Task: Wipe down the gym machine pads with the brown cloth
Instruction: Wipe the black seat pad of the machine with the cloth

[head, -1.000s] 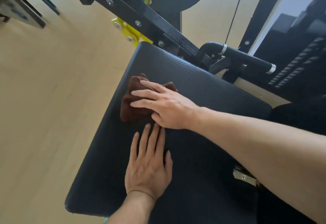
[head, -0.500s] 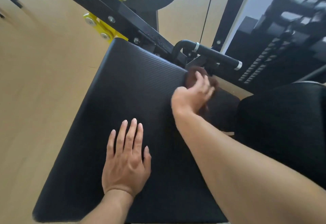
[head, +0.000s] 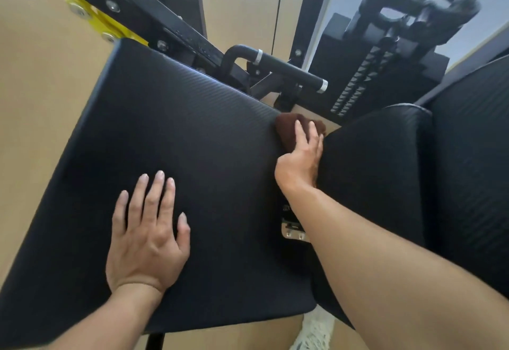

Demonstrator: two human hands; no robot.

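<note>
brown cloth (head: 289, 129) pressed at seat pad (head: 179, 140) edge under right hand (head: 301, 156); left hand (head: 147, 236) flat, fingers spread.

Left hand (head: 146, 236) flat, splayed; right hand (head: 301, 156) pressing.

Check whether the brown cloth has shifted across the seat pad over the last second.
Yes. The brown cloth, under the right hand, went from the seat pad's left edge across to its far right corner, below the black handle bar.
</note>
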